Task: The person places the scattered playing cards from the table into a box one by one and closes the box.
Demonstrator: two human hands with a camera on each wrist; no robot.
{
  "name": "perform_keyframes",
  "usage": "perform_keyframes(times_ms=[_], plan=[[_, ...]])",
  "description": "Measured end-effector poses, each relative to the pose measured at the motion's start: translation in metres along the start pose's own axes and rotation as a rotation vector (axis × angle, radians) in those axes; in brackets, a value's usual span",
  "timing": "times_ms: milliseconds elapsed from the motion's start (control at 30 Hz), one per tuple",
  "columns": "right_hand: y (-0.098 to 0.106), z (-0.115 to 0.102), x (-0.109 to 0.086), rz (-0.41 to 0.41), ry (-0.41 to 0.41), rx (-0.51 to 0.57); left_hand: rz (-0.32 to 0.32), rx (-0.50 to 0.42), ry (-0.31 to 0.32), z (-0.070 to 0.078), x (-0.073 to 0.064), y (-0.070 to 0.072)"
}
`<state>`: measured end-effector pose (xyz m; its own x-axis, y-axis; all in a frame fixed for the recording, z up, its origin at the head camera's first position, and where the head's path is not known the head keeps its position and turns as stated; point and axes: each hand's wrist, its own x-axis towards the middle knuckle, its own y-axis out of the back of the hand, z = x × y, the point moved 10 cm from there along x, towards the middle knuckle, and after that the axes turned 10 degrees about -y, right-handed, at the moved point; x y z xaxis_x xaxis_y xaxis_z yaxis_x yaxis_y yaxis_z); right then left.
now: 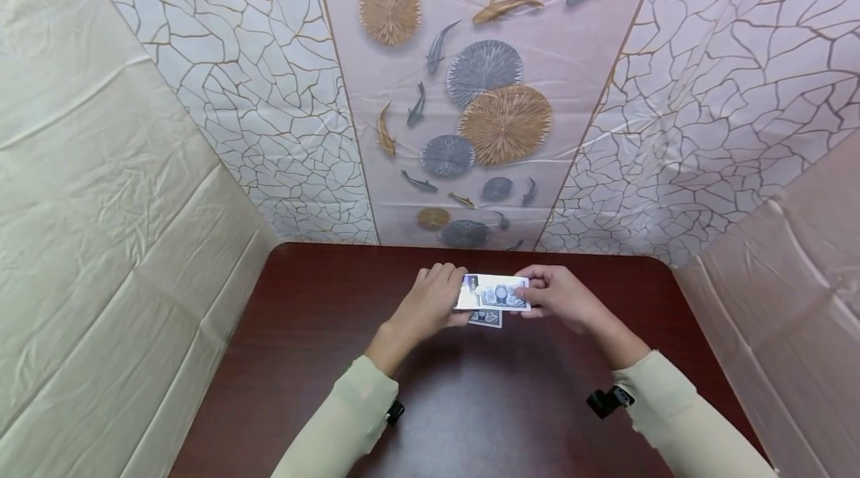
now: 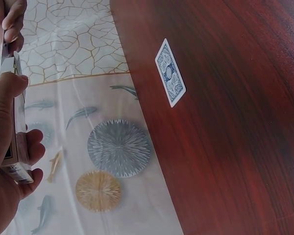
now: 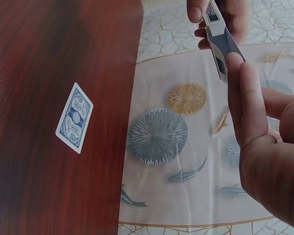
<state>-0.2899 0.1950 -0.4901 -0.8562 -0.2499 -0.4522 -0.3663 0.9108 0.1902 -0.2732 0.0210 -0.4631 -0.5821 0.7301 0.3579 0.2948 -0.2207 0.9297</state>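
Note:
My left hand (image 1: pixel 433 295) grips a small playing-card box (image 2: pixel 19 127), thumb on one side and fingers curled round the other. At the box's right end, my right hand (image 1: pixel 554 295) pinches a blue-and-white patterned playing card (image 1: pixel 499 296), thumb on its face. The box end by the right fingers has its flap (image 3: pixel 218 56) standing out. How many cards the right hand holds I cannot tell. Lower down, a single playing card (image 2: pixel 170 73) with a blue back lies on the table; in the head view the held card and box partly cover it.
The dark red wooden table (image 1: pixel 457 403) spreads beneath both hands. A hanging cloth (image 1: pixel 430 104) with fish and round coral patterns rises behind its far edge. Pale fabric walls (image 1: pixel 134 239) stand at both sides. Each wrist carries a small black camera (image 1: pixel 608 401).

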Motion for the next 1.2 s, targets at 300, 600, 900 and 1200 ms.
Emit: perform_keyframes(times_ms=[300, 600, 900, 1200], plan=[[-0.005, -0.005, 0.004, 0.019, 0.026, -0.066, 0.000, -0.010, -0.017, 0.005, 0.002, 0.000], [-0.002, -0.006, -0.001, -0.004, 0.065, 0.004, 0.018, 0.002, -0.012, 0.005, 0.002, 0.005], [0.000, -0.003, -0.004, -0.053, 0.045, 0.080, 0.017, -0.011, -0.017, 0.006, 0.002, 0.006], [-0.005, 0.000, 0.003, -0.005, 0.036, 0.082, 0.024, -0.017, -0.019, 0.006, 0.002, 0.008]])
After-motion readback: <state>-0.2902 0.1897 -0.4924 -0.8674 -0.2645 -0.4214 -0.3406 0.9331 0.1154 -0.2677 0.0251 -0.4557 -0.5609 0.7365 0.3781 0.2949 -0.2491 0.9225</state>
